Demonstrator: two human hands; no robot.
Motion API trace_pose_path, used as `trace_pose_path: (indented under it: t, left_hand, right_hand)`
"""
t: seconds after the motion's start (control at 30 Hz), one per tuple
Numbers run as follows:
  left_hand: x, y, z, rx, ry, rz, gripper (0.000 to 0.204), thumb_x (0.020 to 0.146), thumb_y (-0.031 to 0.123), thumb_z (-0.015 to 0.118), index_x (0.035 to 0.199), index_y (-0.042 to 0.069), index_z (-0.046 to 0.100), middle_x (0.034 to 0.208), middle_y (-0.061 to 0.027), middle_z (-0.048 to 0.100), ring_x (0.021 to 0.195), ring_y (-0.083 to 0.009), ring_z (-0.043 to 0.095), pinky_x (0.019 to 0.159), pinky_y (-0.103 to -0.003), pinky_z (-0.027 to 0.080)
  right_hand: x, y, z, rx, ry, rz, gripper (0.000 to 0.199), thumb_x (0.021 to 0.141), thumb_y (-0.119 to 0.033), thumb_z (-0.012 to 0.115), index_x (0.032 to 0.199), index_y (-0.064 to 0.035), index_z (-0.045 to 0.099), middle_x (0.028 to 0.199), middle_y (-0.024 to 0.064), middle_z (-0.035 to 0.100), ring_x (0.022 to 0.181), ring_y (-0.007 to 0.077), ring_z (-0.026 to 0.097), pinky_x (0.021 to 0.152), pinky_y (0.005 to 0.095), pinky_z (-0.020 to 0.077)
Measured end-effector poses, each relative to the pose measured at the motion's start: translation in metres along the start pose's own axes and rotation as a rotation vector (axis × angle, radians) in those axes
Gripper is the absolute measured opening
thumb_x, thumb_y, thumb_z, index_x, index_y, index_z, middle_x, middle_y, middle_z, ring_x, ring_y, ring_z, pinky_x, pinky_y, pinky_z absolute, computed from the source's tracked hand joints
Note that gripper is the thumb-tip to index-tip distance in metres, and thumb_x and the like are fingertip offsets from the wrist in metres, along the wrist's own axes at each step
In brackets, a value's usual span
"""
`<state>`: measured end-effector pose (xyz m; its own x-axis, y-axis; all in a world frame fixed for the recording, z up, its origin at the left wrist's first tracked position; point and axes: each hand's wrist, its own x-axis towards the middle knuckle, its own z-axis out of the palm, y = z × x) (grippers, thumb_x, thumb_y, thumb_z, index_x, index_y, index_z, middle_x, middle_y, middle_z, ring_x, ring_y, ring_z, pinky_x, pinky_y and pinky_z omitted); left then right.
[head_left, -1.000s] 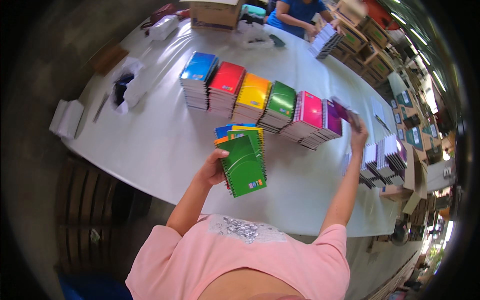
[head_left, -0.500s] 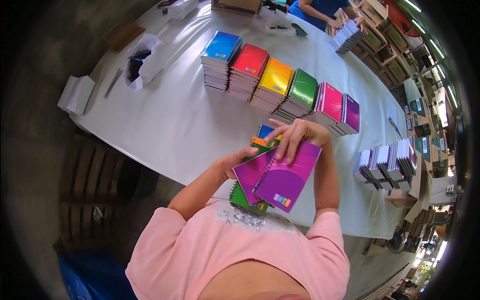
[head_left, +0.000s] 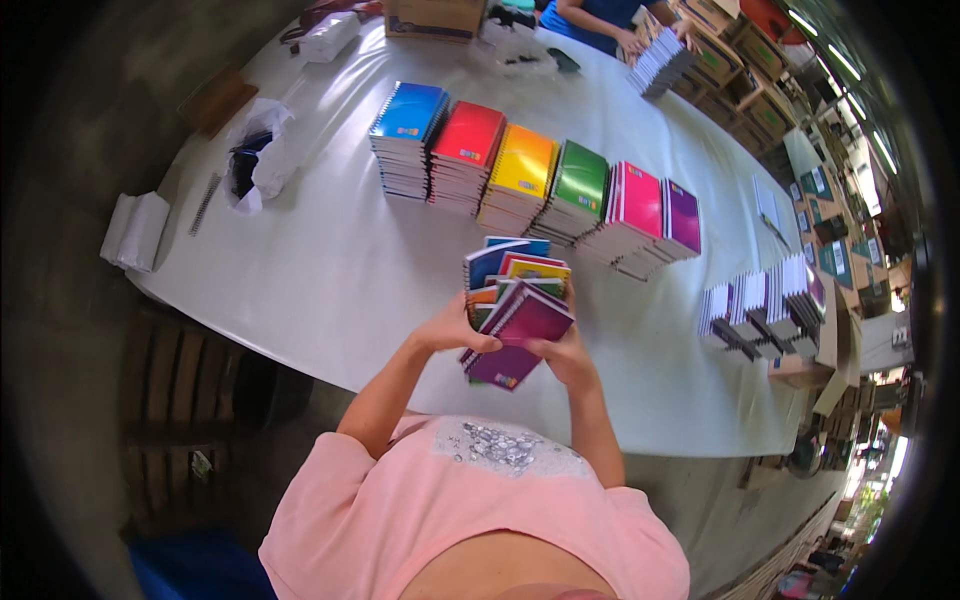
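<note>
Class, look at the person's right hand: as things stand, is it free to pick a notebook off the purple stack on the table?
Probably not at once. The right hand and the left hand both grip a fanned set of notebooks. The table between them and the purple stack looks bare, though.

A long white table (head_left: pixel 300 270) is stretching away across a workshop, daylight glaring off its top. Wooden pallets (head_left: pixel 190 390) are lying on the dark floor to its left, while stacked cardboard boxes (head_left: pixel 750 75) are lining the far right side, where strip lights (head_left: pixel 810 22) are glowing overhead.
</note>
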<state>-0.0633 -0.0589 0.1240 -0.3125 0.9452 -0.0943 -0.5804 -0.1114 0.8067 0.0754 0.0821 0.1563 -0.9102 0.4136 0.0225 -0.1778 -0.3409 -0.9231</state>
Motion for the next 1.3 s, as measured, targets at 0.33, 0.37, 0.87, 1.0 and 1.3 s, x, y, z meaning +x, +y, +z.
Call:
trace_pose_path:
  t: [0.33, 0.37, 0.87, 1.0, 1.3]
  left_hand:
    - [0.007, -0.048, -0.015, 0.609, 0.064, 0.301, 0.117, 0.049, 0.019, 0.080, 0.141, 0.014, 0.008, 0.123, -0.0162, 0.041, 0.120, -0.0286, 0.039, 0.103, -0.042, 0.029]
    - [0.009, -0.053, -0.014, 0.545, 0.066, 0.345, 0.120, 0.047, 0.026, 0.084, 0.141, 0.011, 0.010, 0.124, -0.0183, 0.041, 0.122, -0.0317, 0.037, 0.103, -0.045, 0.028]
    - [0.027, -0.073, -0.019, 0.421, 0.007, 0.316, 0.105, 0.046, 0.035, 0.090, 0.132, 0.007, 0.035, 0.123, -0.0138, 0.049, 0.116, -0.0242, 0.046, 0.098, -0.036, 0.036]
    - [0.034, -0.062, -0.038, 0.731, -0.039, 0.480, 0.099, 0.044, 0.032, 0.090, 0.125, 0.004, 0.040, 0.116, -0.0123, 0.053, 0.109, -0.0223, 0.051, 0.094, -0.035, 0.039]
    - [0.038, -0.082, -0.030, 0.448, 0.108, 0.284, 0.098, 0.041, 0.031, 0.092, 0.120, 0.005, 0.039, 0.108, -0.0089, 0.054, 0.102, -0.0210, 0.053, 0.089, -0.036, 0.043]
  right_hand:
    - [-0.009, 0.059, -0.036, -0.356, 0.019, -0.033, 0.115, 0.045, -0.008, 0.088, 0.139, -0.0143, 0.023, 0.122, 0.0080, 0.048, 0.115, 0.0210, 0.046, 0.099, 0.0365, 0.0376]
    - [-0.012, 0.064, -0.035, -0.353, 0.032, -0.063, 0.115, 0.045, -0.008, 0.088, 0.139, -0.0150, 0.021, 0.122, 0.0084, 0.049, 0.116, 0.0213, 0.045, 0.100, 0.0363, 0.0366]
    - [-0.014, 0.073, -0.037, -0.630, 0.175, -0.118, 0.104, 0.049, -0.014, 0.087, 0.133, -0.0125, 0.026, 0.124, 0.0092, 0.041, 0.115, 0.0223, 0.043, 0.098, 0.0368, 0.0368]
    - [-0.021, 0.070, -0.044, -0.504, 0.180, 0.052, 0.100, 0.050, -0.011, 0.085, 0.133, -0.0125, 0.027, 0.122, 0.0072, 0.041, 0.112, 0.0228, 0.043, 0.096, 0.0348, 0.0378]
    - [-0.018, 0.078, -0.034, -0.506, 0.251, 0.005, 0.073, 0.058, 0.002, 0.068, 0.121, -0.0100, 0.033, 0.114, 0.0074, 0.042, 0.110, 0.0210, 0.044, 0.094, 0.0324, 0.0371]
